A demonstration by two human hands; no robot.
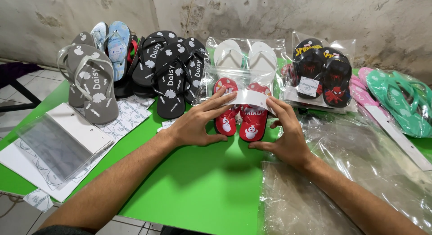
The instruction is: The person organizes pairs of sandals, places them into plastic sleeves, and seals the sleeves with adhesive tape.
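A pair of small red flip-flops [237,120] with white snowman figures lies on the green table [202,181] in front of me. A white paper band [249,98] runs across their tops. My left hand [198,122] grips the pair's left side, its fingers stretched over the band. My right hand [285,134] holds the right side, with fingers on the band's right end and the thumb under the sole's heel.
Grey flip-flops [92,82], black ones [168,66] and light blue ones [118,44] stand at the back left. Bagged white [245,57], black-and-red [321,73], pink and teal [400,104] pairs line the back right. Clear plastic bags [342,172] lie right; sticker sheets [123,120] and bags [56,143] left.
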